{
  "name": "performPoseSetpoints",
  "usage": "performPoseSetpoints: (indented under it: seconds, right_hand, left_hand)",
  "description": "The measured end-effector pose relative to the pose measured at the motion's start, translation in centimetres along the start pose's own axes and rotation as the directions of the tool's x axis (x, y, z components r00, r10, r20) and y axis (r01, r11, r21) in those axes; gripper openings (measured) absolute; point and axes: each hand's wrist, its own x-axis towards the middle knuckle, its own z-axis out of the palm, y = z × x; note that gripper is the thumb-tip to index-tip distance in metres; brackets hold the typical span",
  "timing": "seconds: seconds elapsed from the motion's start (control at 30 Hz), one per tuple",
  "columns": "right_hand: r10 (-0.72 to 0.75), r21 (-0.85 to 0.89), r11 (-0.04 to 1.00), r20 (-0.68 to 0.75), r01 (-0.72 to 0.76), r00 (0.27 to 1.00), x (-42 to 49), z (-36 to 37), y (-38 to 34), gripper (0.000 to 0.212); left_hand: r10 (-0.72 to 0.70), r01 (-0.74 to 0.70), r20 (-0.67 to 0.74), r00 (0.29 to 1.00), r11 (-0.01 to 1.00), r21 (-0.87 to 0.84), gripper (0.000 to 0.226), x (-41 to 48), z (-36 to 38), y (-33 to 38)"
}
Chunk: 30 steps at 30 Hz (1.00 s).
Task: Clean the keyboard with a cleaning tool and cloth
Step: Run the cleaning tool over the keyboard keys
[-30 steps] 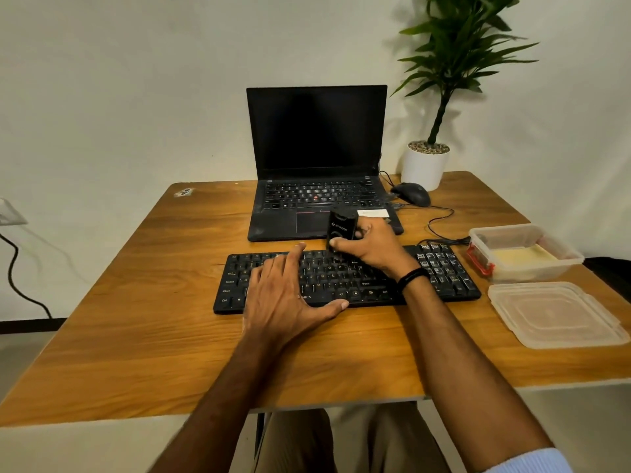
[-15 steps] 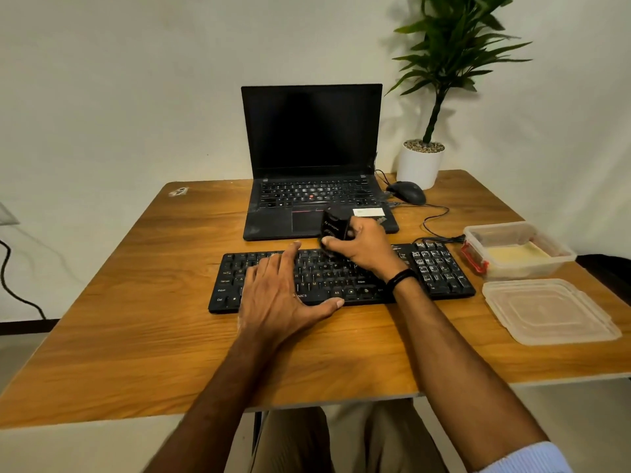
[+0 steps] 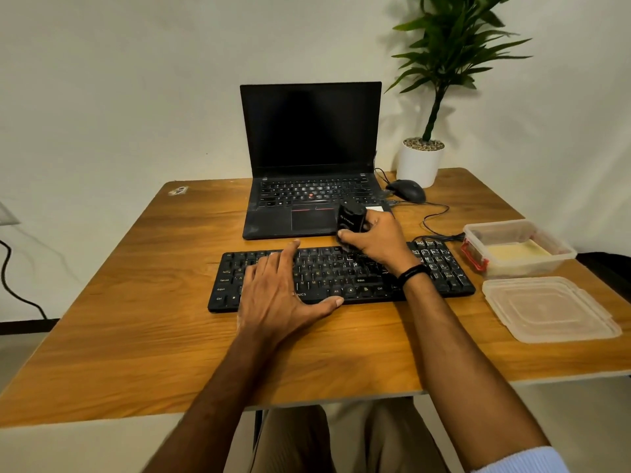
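Note:
A black external keyboard (image 3: 440,268) lies across the middle of the wooden table (image 3: 119,319). My left hand (image 3: 276,291) rests flat on the keyboard's left half, fingers straight and spread. My right hand (image 3: 379,240) grips a small black cleaning tool (image 3: 350,218), held upright with its lower end on the keyboard's top rows, right of centre. A yellow cloth (image 3: 515,252) lies inside an open clear plastic box (image 3: 478,230) at the right.
An open black laptop (image 3: 310,138) stands behind the keyboard. A black mouse (image 3: 408,190) with its cable and a potted plant (image 3: 421,162) sit at the back right. The box's lid (image 3: 549,308) lies near the right edge.
My right hand with the tool has shifted slightly along the keyboard's top rows. My left hand stays flat on the keyboard. The view has moved a little.

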Motion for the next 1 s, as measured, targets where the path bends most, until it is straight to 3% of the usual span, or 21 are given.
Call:
performPoseSetpoints:
  seconds: [0.07, 0.2, 0.3, 0.4, 0.5, 0.63, 0.77, 0.9, 1.0]
  right_hand:
    - [-0.004, -0.070, 0.998, -0.050, 0.000, 0.999, -0.1, -0.1, 0.0, 0.029]
    - [0.017, -0.006, 1.000, 0.047, -0.017, 0.999, -0.4, 0.4, -0.4, 0.034]
    - [-0.003, -0.117, 0.993, -0.058, -0.004, 0.998, -0.3, 0.2, -0.4, 0.023]
    - [0.012, -0.074, 0.997, 0.032, -0.009, 0.999, -0.6, -0.2, -0.5, 0.026]
    - [0.011, -0.105, 0.994, 0.001, -0.011, 1.000, -0.8, -0.2, -0.4, 0.022]
    - [0.062, -0.106, 0.993, 0.094, -0.052, 0.994, -0.8, -0.8, -0.4, 0.029]
    - [0.032, -0.151, 0.987, -0.108, -0.048, 0.994, -1.0, -1.2, -0.5, 0.023]
    - [0.079, -0.017, 0.997, 0.037, -0.078, 0.996, -1.4, -1.4, -0.5, 0.023]
    - [0.060, -0.112, 0.991, -0.134, -0.076, 0.989, -1.3, -1.3, -0.7, 0.016]
  left_hand:
    - [-0.001, 0.001, 0.015, 1.000, 1.000, -0.001, 0.126, 0.0, 0.0, 0.0]
    - [-0.009, 0.009, 0.021, 1.000, 1.000, -0.018, 0.127, 0.1, 0.1, -0.1]
    - [-0.012, 0.012, 0.016, 1.000, 1.000, -0.012, 0.126, 0.0, 0.1, -0.1]
    - [-0.011, 0.011, 0.011, 1.000, 1.000, -0.017, 0.126, 0.1, 0.1, 0.0]
    - [-0.010, 0.010, 0.022, 1.000, 1.000, -0.013, 0.127, 0.1, 0.0, 0.0]
    - [-0.014, 0.015, 0.022, 1.000, 1.000, -0.016, 0.128, 0.0, 0.0, -0.1]
    - [-0.017, 0.018, 0.024, 1.000, 0.999, -0.029, 0.128, 0.0, 0.0, -0.1]
    - [-0.019, 0.020, 0.024, 1.000, 0.999, -0.030, 0.127, 0.1, 0.1, -0.1]
    - [-0.021, 0.022, 0.023, 1.000, 1.000, -0.020, 0.128, 0.1, 0.1, -0.1]
